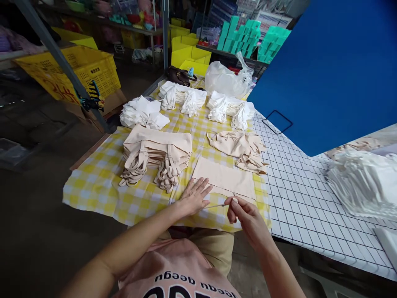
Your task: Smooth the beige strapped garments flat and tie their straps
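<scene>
A beige strapped top [225, 174] lies flat near the front edge of the table. My left hand [194, 195] rests palm down on its lower left corner, fingers spread. Just right of it, my right hand [243, 212] pinches a thin strap [216, 205] at the top's near edge, drawn out between the two hands. To the left stands a neat stack of beige tops [158, 142], its looped straps hanging toward me. Behind the flat top, crumpled beige tops [237, 145] lie in a loose heap.
Two stacks of white tops [231, 104] and a loose white pile [142, 111] lie farther back, before a plastic bag [228, 78]. A blue board [335, 70] leans over the right side. A white pile [362, 182] sits far right. A metal post [58, 54] rises at left.
</scene>
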Tool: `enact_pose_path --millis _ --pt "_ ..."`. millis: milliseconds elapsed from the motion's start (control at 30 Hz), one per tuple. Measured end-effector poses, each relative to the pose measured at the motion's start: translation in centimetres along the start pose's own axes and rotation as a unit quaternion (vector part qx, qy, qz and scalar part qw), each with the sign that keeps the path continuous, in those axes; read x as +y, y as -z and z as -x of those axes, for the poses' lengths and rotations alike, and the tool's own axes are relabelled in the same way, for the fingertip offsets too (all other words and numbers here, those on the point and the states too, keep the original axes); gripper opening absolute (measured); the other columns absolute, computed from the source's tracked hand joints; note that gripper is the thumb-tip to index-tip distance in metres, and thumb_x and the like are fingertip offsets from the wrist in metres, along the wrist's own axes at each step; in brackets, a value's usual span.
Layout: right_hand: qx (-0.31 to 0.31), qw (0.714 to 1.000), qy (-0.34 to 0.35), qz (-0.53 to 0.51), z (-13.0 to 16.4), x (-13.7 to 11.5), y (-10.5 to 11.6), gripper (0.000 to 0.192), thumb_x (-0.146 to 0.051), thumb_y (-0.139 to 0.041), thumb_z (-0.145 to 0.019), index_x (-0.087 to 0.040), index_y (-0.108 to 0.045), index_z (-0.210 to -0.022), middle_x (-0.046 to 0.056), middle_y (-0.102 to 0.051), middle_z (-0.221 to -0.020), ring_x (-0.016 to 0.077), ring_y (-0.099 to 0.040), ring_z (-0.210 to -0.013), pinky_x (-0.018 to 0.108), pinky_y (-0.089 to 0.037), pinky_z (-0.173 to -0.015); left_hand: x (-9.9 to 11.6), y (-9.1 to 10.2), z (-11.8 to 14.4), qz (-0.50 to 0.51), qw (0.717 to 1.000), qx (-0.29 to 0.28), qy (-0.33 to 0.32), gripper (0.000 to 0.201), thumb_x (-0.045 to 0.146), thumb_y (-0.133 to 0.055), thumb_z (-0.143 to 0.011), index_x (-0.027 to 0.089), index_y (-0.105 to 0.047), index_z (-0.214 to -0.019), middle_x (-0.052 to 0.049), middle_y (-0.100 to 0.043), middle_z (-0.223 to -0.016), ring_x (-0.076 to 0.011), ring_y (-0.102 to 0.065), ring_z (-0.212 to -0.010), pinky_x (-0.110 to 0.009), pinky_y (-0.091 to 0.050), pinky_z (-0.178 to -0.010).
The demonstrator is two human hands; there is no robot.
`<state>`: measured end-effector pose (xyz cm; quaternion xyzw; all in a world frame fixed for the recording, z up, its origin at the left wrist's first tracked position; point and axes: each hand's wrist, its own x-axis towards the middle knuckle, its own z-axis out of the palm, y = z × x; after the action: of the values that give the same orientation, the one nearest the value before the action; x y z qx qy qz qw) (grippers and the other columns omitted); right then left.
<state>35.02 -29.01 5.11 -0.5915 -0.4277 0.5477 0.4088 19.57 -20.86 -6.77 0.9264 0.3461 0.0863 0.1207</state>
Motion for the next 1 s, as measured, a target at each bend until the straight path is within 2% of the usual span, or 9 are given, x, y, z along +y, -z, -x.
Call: enact_pose_path --millis 167,300,367,500,633,733,833,900,1000 --pt "0.011 0.991 0.039 0.124 -1.6 0.2 0.3 0.035 -0.050 -0.048 -0.082 -0.019 -0.055 -0.068 0.001 -0.048 -0.070 0.0129 -0.041 -0.061 0.026 -0.036 -0.059 0.5 2.0 -0.5 0.093 0.996 -0.004 0.013 0.044 0.029 -0.043 -0.088 0.016 -0.041 -0.130 -0.012 -0.034 -0.143 -0.0238 -0.024 -0.135 -0.044 -0.018 -0.110" --pt "-0.009 0.983 0.014 0.182 -2.7 1.4 -0.1 0.042 -0.057 -0.042 -0.080 -0.020 -0.050 -0.063 0.001 -0.049 -0.066 0.0150 -0.045 -0.062 0.027 -0.038 -0.059 1.6 5.5 -1.1 0.228 0.972 0.047 0.019 0.020 0.019 -0.039 -0.090 0.017 -0.057 -0.098 -0.003 -0.064 -0.103 -0.0131 -0.056 -0.102 -0.036 -0.022 -0.109" --pt "-0.011 0.976 -0.005 0.216 -3.0 2.0 -0.3 0.045 -0.059 -0.039 -0.080 -0.020 -0.048 -0.061 0.001 -0.049 -0.061 0.0147 -0.044 -0.058 0.028 -0.036 -0.057 1.9 6.8 -1.2 0.275 0.960 0.042 0.009 0.017 0.021 -0.041 -0.090 0.018 -0.058 -0.088 0.001 -0.066 -0.090 -0.0111 -0.059 -0.085 -0.037 -0.021 -0.109" --pt "-0.011 0.971 -0.004 0.239 -3.4 2.8 -0.6 0.046 -0.059 -0.035 -0.081 -0.020 -0.045 -0.058 0.000 -0.048 -0.056 0.0138 -0.043 -0.054 0.027 -0.034 -0.054 2.1 7.4 -1.4 0.301 0.953 0.025 0.016 0.014 0.020 -0.047 -0.086 0.018 -0.059 -0.081 0.001 -0.067 -0.083 -0.0126 -0.059 -0.080 -0.036 -0.029 -0.103" --pt "-0.020 0.973 0.020 0.228 -3.6 3.1 -0.8 0.043 -0.055 -0.035 -0.083 -0.021 -0.040 -0.057 -0.001 -0.045 -0.052 0.0135 -0.043 -0.052 0.026 -0.035 -0.053 2.0 7.1 -1.6 0.339 0.938 -0.002 0.072 0.014 0.020 -0.048 -0.081 0.016 -0.061 -0.076 -0.001 -0.064 -0.072 -0.0139 -0.058 -0.070 -0.024 -0.043 -0.071" --pt "0.010 0.962 0.050 0.269 -3.4 3.3 -1.1 0.034 -0.049 -0.038 -0.084 -0.022 -0.043 -0.063 -0.004 -0.040 -0.049 0.0130 -0.041 -0.048 0.025 -0.031 -0.049 1.8 7.1 -1.8 0.410 0.899 -0.051 0.144 0.015 0.022 -0.046 -0.077 0.016 -0.058 -0.070 0.003 -0.053 -0.053 -0.0109 -0.052 -0.049 -0.021 -0.038 -0.050" --pt "0.066 0.932 0.087 0.345 -3.2 3.5 -1.4 0.018 -0.039 -0.044 -0.084 -0.022 -0.050 -0.085 -0.006 -0.042 -0.050 0.0133 -0.041 -0.045 0.024 -0.029 -0.049 1.3 7.0 -2.0 0.498 0.834 -0.118 0.209 0.015 0.025 -0.045 -0.072 0.016 -0.051 -0.062 0.006 -0.043 -0.044 -0.0074 -0.041 -0.037 -0.019 -0.030 -0.040" --pt "0.088 0.902 0.132 0.401 -3.1 3.8 -1.5 0.019 -0.035 -0.043 -0.086 -0.021 -0.052 -0.095 -0.003 -0.050 -0.055 0.0149 -0.046 -0.049 0.025 -0.031 -0.052 0.9 6.9 -2.1 0.554 0.788 -0.142 0.227 0.017 0.029 -0.046 -0.070 0.016 -0.048 -0.059 0.007 -0.040 -0.042 -0.0056 -0.035 -0.036 -0.018 -0.027 -0.040" --pt "0.090 0.843 0.219 0.483 -3.2 4.4 -1.6 0.023 -0.032 -0.038 -0.091 -0.021 -0.058 -0.089 0.004 -0.059 -0.064 0.0174 -0.053 -0.060 0.027 -0.032 -0.059 0.4 6.6 -2.2 0.613 0.739 -0.169 0.222 0.024 0.035 -0.050 -0.067 0.017 -0.042 -0.054 0.009 -0.034 -0.039 -0.0043 -0.029 -0.036 -0.018 -0.028 -0.041"
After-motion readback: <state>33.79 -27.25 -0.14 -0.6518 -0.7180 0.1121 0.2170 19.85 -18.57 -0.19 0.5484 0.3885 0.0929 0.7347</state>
